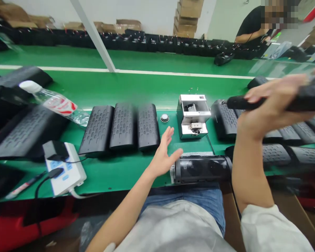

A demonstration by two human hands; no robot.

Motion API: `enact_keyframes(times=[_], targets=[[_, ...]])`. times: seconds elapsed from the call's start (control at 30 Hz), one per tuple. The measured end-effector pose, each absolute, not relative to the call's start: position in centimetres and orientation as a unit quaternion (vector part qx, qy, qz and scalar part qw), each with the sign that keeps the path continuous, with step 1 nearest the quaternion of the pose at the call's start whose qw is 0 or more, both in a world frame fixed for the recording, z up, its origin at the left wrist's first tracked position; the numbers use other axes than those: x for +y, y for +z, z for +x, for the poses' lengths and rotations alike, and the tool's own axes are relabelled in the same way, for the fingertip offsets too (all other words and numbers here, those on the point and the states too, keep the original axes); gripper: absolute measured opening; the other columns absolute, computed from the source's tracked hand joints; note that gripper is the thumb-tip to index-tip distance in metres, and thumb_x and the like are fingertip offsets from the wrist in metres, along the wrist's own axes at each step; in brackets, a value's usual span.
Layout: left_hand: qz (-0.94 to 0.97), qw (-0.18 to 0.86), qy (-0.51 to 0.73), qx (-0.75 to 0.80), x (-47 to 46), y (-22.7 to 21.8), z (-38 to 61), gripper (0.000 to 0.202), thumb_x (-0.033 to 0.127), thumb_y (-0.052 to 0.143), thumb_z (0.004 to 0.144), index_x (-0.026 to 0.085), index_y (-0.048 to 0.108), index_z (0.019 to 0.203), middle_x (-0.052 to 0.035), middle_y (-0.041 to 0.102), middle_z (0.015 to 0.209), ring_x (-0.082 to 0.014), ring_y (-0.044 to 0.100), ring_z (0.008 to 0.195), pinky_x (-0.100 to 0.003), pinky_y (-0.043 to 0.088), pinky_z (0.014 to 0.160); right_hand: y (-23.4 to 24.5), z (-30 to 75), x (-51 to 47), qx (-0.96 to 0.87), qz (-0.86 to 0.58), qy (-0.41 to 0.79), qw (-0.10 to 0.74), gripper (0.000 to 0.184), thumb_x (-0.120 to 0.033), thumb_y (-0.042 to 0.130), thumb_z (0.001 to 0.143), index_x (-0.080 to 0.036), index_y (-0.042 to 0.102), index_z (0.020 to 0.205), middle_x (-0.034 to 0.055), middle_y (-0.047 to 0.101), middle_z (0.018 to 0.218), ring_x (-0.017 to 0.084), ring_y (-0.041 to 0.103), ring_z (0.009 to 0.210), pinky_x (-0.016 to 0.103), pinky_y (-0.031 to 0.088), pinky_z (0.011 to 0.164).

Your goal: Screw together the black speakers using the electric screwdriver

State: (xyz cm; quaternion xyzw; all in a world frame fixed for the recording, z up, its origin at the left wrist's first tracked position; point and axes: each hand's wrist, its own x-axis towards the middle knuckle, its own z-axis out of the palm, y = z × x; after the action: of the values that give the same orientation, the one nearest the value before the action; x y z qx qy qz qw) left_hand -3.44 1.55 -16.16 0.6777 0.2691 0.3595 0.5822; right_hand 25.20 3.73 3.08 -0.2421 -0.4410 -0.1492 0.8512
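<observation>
My left hand (164,157) is open above the green bench, its fingers stretched forward and thumb apart, just beside the left end of a black speaker (203,168). The speaker lies sideways at the bench's front edge on a pale sheet. Raised at the right, my right hand (271,101) is closed around a long black tool, apparently an electric screwdriver (304,99), held roughly level and blurred. Beyond the speaker stands a silver screw feeder (194,117). A small round metal dish (164,118) sits to the feeder's left.
Several black perforated housings (123,126) stand left of the feeder, others (228,120) to its right. At left are a plastic bottle (59,103), a power strip (68,171) and a marker (25,185). A slanted white post (94,35) rises behind. A person (252,26) works across the bench.
</observation>
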Motion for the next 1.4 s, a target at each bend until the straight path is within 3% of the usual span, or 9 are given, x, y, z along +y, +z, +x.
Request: enact_keyframes(times=[0.17, 0.43, 0.63, 0.77, 0.9, 1.07, 1.17, 1.27, 1.4], targets=[[0.679, 0.557, 0.279, 0.389, 7.5, -15.7, 3.3, 0.119, 0.076, 0.057, 0.103, 0.009, 0.004, 0.185, -0.0176, 0.004, 0.193, -0.0304, 0.010, 0.184, -0.053, 0.009, 0.154, 3.2, 22.6, 4.0, -0.454, -0.211, -0.178, 0.847, 0.024, -0.009, 0.056, 0.098, -0.015, 0.051, 0.121, -0.0121, 0.053, 0.064, 0.010, 0.047, 0.045, 0.026, 0.040, 0.046], [0.708, 0.536, 0.284, 0.362, 8.1, -17.3, 5.2, 0.095, 0.052, 0.039, 0.112, 0.009, -0.003, 0.186, -0.0063, -0.001, 0.194, -0.0168, 0.002, 0.183, -0.036, 0.000, 0.152, 5.5, 22.6, 1.1, -0.482, -0.186, -0.124, 0.847, 0.038, -0.009, 0.051, 0.091, -0.016, 0.055, 0.128, -0.0128, 0.053, 0.065, 0.010, 0.044, 0.045, 0.026, 0.034, 0.040], [0.686, 0.555, 0.288, 0.370, 8.9, -16.0, 5.5, 0.093, 0.043, 0.046, 0.109, 0.007, 0.008, 0.186, -0.0066, 0.010, 0.194, -0.0192, 0.011, 0.183, -0.036, 0.002, 0.153, 3.9, 19.9, 1.2, -0.516, -0.271, 0.044, 0.811, 0.023, -0.013, 0.074, 0.085, -0.022, 0.060, 0.102, -0.0108, 0.053, 0.061, 0.013, 0.047, 0.040, 0.031, 0.038, 0.037], [0.647, 0.581, 0.300, 0.392, 6.4, -16.2, 4.5, 0.098, 0.059, 0.046, 0.109, 0.011, 0.011, 0.187, -0.0072, 0.009, 0.194, -0.0225, 0.008, 0.184, -0.042, 0.004, 0.154, 2.4, 19.3, 2.4, -0.523, -0.296, 0.023, 0.799, 0.020, -0.015, 0.076, 0.090, -0.024, 0.064, 0.103, -0.0097, 0.054, 0.064, 0.013, 0.051, 0.042, 0.032, 0.044, 0.040], [0.606, 0.629, 0.318, 0.368, 1.6, -17.7, 0.1, 0.099, 0.081, 0.032, 0.108, 0.016, 0.028, 0.183, -0.0144, 0.033, 0.188, -0.0290, 0.034, 0.177, -0.050, 0.025, 0.152, 1.5, 19.5, 3.3, -0.530, -0.341, 0.002, 0.776, 0.023, -0.016, 0.075, 0.089, -0.024, 0.065, 0.109, -0.0102, 0.054, 0.065, 0.013, 0.053, 0.041, 0.028, 0.041, 0.038], [0.675, 0.595, 0.351, 0.259, -4.1, -19.4, -6.2, 0.122, 0.100, 0.071, 0.090, 0.027, 0.033, 0.180, -0.0189, 0.032, 0.186, -0.0415, 0.037, 0.173, -0.065, 0.030, 0.149, 1.2, 19.6, 3.8, -0.516, -0.390, 0.002, 0.763, 0.029, -0.016, 0.083, 0.094, -0.027, 0.062, 0.110, -0.0088, 0.052, 0.067, 0.010, 0.050, 0.045, 0.029, 0.041, 0.040], [0.773, 0.512, 0.291, 0.237, -5.8, -19.9, -7.2, 0.147, 0.080, 0.103, 0.076, 0.036, 0.014, 0.185, -0.0190, 0.027, 0.186, -0.0447, 0.034, 0.174, -0.073, 0.031, 0.148, 1.3, 19.6, 3.7, -0.517, -0.398, 0.009, 0.758, 0.033, -0.015, 0.087, 0.096, -0.029, 0.060, 0.108, -0.0095, 0.044, 0.064, 0.011, 0.048, 0.044, 0.032, 0.040, 0.040], [0.799, 0.474, 0.287, 0.235, -5.9, -20.2, -6.7, 0.137, 0.051, 0.103, 0.088, 0.040, 0.005, 0.183, -0.0178, 0.037, 0.178, -0.0410, 0.041, 0.170, -0.073, 0.038, 0.145, 1.6, 19.4, 2.6, -0.517, -0.376, 0.048, 0.768, 0.032, -0.006, 0.080, 0.092, -0.028, 0.063, 0.108, -0.0079, 0.047, 0.065, 0.014, 0.048, 0.044, 0.035, 0.037, 0.040], [0.807, 0.475, 0.289, 0.199, -4.8, -20.5, -6.3, 0.136, 0.044, 0.100, 0.091, 0.037, 0.002, 0.184, -0.0197, 0.039, 0.176, -0.0401, 0.046, 0.167, -0.067, 0.040, 0.145, 2.8, 18.9, -0.2, -0.519, -0.346, 0.064, 0.779, 0.025, -0.014, 0.073, 0.082, -0.024, 0.066, 0.104, -0.0077, 0.046, 0.063, 0.015, 0.042, 0.043, 0.038, 0.028, 0.037]])
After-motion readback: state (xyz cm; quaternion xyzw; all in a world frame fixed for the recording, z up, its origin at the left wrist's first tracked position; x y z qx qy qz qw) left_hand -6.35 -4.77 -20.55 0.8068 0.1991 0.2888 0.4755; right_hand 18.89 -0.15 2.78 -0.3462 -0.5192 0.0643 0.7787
